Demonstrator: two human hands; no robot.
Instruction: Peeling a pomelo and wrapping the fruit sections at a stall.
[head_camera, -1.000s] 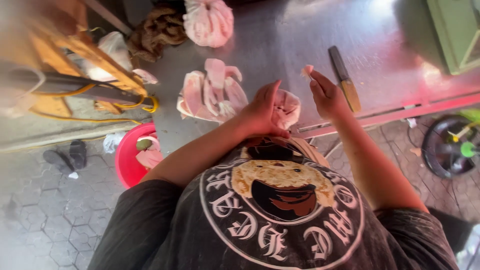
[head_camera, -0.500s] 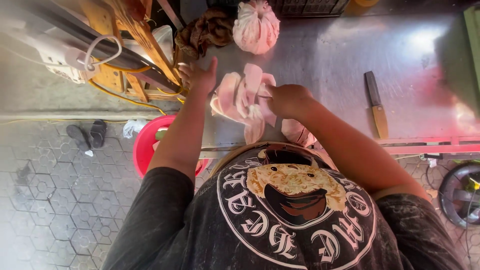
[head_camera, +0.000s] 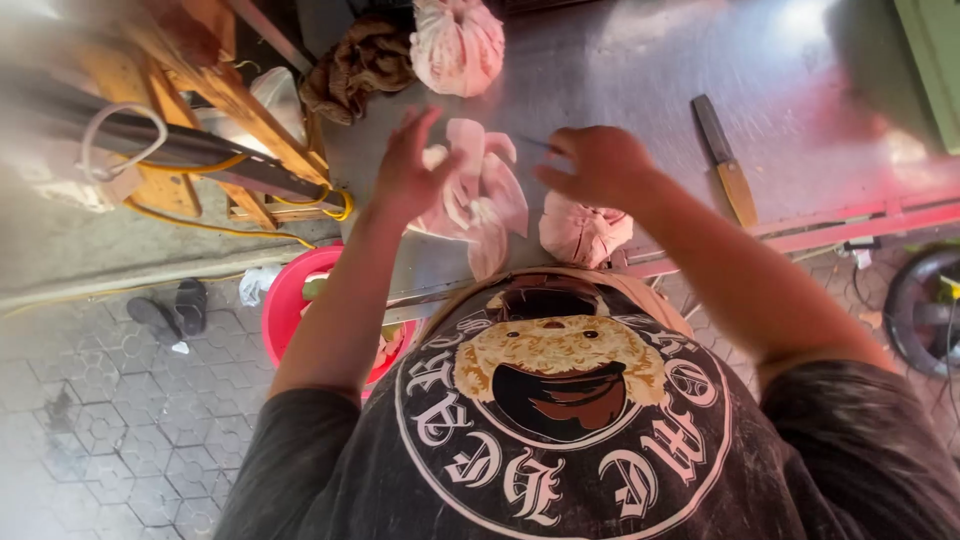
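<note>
Hands (head_camera: 410, 165) (head_camera: 592, 165) spread, fingers splayed, over pink meat pile (head_camera: 480, 195)

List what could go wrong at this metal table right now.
1. The pile of pale meat pieces under both hands lies near the table edge; a piece might slide off toward the red basin.
2. The knife lies loose beside the right hand; a careless reach could meet its blade.
3. The left hand looks blurred, so its grip is uncertain.

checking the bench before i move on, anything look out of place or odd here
Nothing looks spilled or broken. The knife lies alone on the steel table, apart from both hands. Below the table edge, a red basin sits on the paved floor. The picture is blurred.
</note>
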